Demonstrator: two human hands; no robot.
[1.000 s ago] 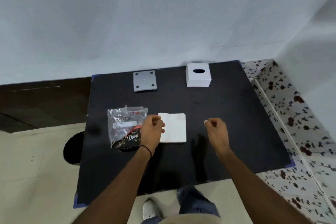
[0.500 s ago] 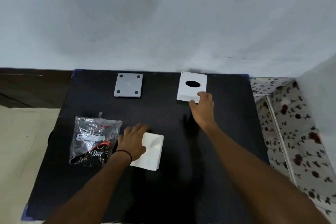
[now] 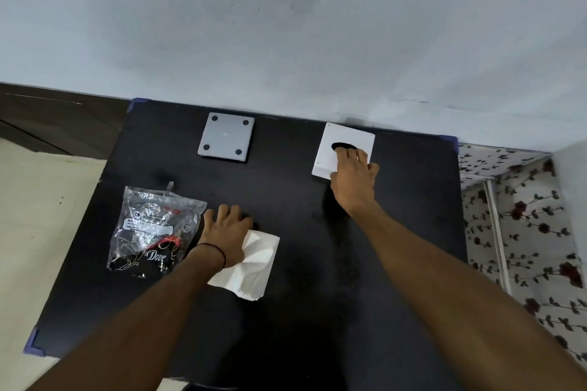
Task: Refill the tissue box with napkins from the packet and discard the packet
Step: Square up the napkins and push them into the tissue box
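A black table (image 3: pixel 397 263) with blue-taped corners (image 3: pixel 137 102) fills the lower centre of the frame, set against a pale grey-blue wall (image 3: pixel 286 25). Cream floor (image 3: pixel 31 216) and dark skirting (image 3: pixel 57 117) lie at left; floral-patterned tiling (image 3: pixel 533 232) at right.

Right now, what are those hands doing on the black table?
A person is refilling a tissue box. The right hand grips the white tissue box near the wall, fingers at its dark opening. The left hand presses on the white napkins. The crinkly plastic packet lies beside them, not thrown away yet.
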